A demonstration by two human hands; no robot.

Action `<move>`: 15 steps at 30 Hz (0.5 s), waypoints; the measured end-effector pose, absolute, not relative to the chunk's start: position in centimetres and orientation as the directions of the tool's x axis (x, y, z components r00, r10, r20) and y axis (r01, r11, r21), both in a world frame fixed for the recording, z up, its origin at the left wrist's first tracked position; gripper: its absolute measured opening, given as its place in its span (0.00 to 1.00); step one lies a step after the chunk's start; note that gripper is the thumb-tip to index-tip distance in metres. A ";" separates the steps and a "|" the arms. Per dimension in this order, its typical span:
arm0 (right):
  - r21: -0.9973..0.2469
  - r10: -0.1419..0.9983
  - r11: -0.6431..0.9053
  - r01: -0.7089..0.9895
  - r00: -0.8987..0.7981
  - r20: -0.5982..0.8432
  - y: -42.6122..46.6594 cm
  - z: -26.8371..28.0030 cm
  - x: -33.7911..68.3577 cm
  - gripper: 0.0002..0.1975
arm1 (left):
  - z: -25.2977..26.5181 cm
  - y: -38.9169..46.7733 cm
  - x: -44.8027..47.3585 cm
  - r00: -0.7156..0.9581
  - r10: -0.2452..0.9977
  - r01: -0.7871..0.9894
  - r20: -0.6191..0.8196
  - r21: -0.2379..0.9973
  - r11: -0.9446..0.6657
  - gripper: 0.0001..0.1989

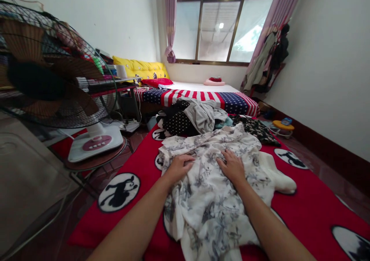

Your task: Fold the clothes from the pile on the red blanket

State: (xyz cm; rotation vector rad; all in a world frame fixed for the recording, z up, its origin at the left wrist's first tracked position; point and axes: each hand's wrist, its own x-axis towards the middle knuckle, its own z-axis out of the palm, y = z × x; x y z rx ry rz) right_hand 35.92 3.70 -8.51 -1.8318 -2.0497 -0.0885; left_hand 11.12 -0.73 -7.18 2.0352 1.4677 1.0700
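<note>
A white garment with grey floral print [214, 199], a blouse or a dress, lies spread and wrinkled on a red cover [306, 207] with black-and-white round motifs. My left hand [179, 168] rests on its left side, fingers stretched toward the middle. On the upper right part lies my right hand [232, 166], palm down with fingers apart. Neither hand lifts the cloth. A plain cream piece of cloth [277, 174] sticks out at the garment's right side. Beyond it sits a heap with a grey cloth [204, 114] and a black polka-dot cloth [177, 120].
A black patterned cloth [257, 130] lies at the far right of the red cover. To the left, a caged fan [98, 141] stands on a round stool [95, 162]. Further back are a bed with a flag-pattern cover [196, 97] and a yellow stool [283, 125].
</note>
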 end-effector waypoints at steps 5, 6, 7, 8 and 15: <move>-0.221 0.942 0.147 0.964 -0.069 0.329 3.6 -8.3 35.8 0.22 | -6.8 -1.5 3.3 -0.002 0.936 0.772 0.351 0.596 -0.222 0.19; -0.223 0.941 0.147 0.964 -0.067 0.331 3.5 -8.3 35.8 0.22 | -6.6 -1.2 1.6 -0.069 0.930 0.802 0.362 0.574 -0.164 0.21; -0.225 0.941 0.147 0.963 -0.065 0.333 3.5 -8.2 35.8 0.22 | -6.4 -1.0 0.1 -0.133 0.921 0.825 0.367 0.556 -0.102 0.23; -0.228 0.939 0.147 0.963 -0.064 0.337 3.5 -8.2 35.8 0.21 | -6.1 -0.7 -1.3 -0.185 0.913 0.840 0.363 0.540 -0.044 0.24; -0.231 0.935 0.153 0.961 -0.065 0.347 3.7 -8.6 35.9 0.22 | -5.2 1.5 -3.4 -0.148 0.967 0.863 0.206 0.504 0.024 0.12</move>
